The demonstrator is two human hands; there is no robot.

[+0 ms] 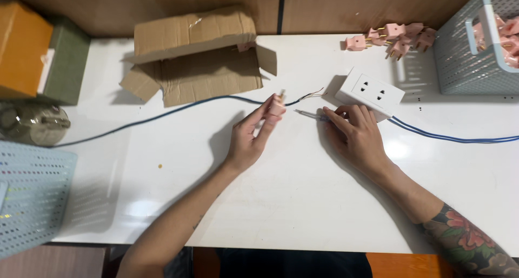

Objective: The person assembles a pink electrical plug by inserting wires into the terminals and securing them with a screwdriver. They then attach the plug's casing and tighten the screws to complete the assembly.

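Fingers (268,111) of my left hand (250,137) pinch a pink plug (277,106) mid-desk; my right hand (354,134) grips a screwdriver (308,114), tip pointing left at the plug, just beside it

Head view, steeply down, close.

Both forearms bare, no sleeves. Left hand (250,139) and right hand (354,134) without gloves or rings. Right forearm carries colourful floral tattoo (464,240).
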